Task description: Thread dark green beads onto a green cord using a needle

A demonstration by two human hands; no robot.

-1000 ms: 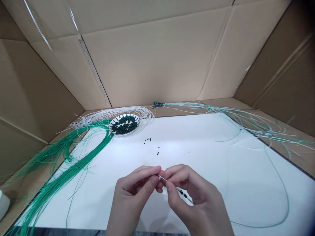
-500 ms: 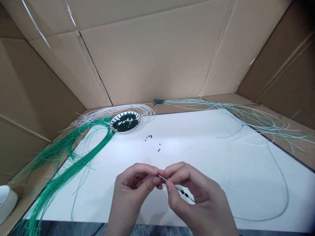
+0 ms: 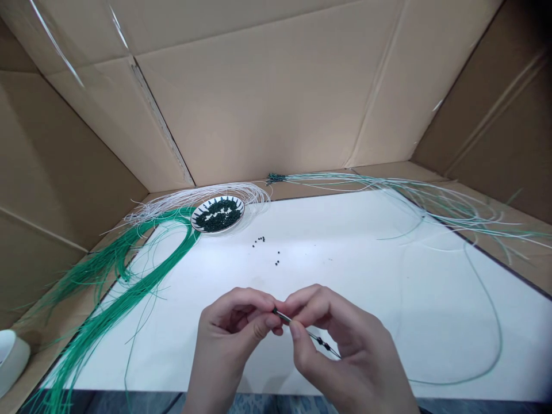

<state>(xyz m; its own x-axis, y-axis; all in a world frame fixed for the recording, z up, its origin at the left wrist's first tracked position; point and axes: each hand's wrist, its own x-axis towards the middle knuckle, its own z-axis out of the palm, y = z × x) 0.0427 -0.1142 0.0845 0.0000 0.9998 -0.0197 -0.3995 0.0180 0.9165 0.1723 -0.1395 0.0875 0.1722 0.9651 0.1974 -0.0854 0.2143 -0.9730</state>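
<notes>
My left hand (image 3: pixel 230 336) and my right hand (image 3: pixel 340 348) meet fingertip to fingertip low in the middle, over the white sheet (image 3: pixel 345 270). Between them they pinch the end of a thin green cord (image 3: pixel 491 322) with a few dark beads (image 3: pixel 322 342) threaded on it. The left thumb and forefinger pinch at the cord's tip; whether a bead is between them is hidden. The cord runs from my right hand in a wide loop across the right of the sheet.
A small dish of dark beads (image 3: pixel 218 214) sits at the sheet's far left. Several loose beads (image 3: pixel 259 240) lie in front of it. Green cords (image 3: pixel 107 299) and white cords (image 3: pixel 190 198) lie left; a pale bundle (image 3: pixel 431 198) fans right. Cardboard walls (image 3: pixel 267 92) enclose everything. A white object (image 3: pixel 11 356) shows at lower left.
Both hands stay pinched together on the cord with only small finger movements. The view has shifted slightly.
</notes>
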